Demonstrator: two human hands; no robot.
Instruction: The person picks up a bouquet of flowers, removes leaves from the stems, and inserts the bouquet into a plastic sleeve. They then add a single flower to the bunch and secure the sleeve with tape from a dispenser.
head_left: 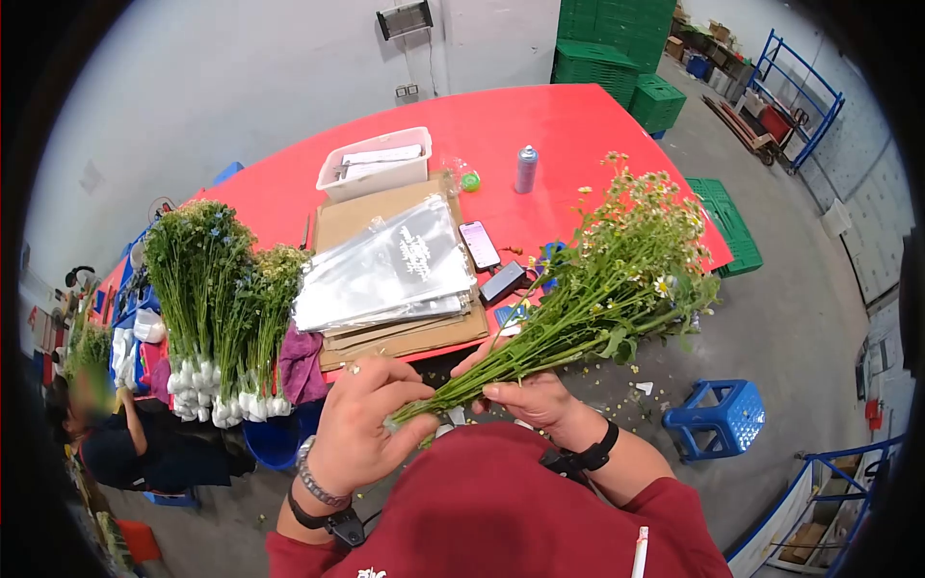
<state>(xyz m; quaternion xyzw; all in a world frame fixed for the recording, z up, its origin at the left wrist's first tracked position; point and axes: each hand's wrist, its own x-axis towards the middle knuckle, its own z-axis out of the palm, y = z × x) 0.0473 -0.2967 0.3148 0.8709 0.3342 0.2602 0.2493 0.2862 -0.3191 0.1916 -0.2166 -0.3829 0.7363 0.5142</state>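
A bunch of small white-and-yellow daisy-like flowers (pixel 631 255) lies across both my hands, its heads pointing up and right. My left hand (pixel 371 424) is closed round the stem ends at the lower left. Further up the stems, my right hand (pixel 530 397) grips them, thumb on top and fingers partly hidden beneath. Beyond my hands, clear plastic sleeves (pixel 376 265) with white print lie on brown cardboard (pixel 332 226). To the left stand several bundled flower bunches (pixel 198 279), their stem ends wrapped in white.
The red table (pixel 501 116) bears a white bin (pixel 376 178), a spray can (pixel 526 170), a phone (pixel 479 245) and a dark box (pixel 503 282). A blue stool (pixel 718 419) stands right. Green crates (pixel 593 67) are behind. Another person (pixel 135 448) sits at the left.
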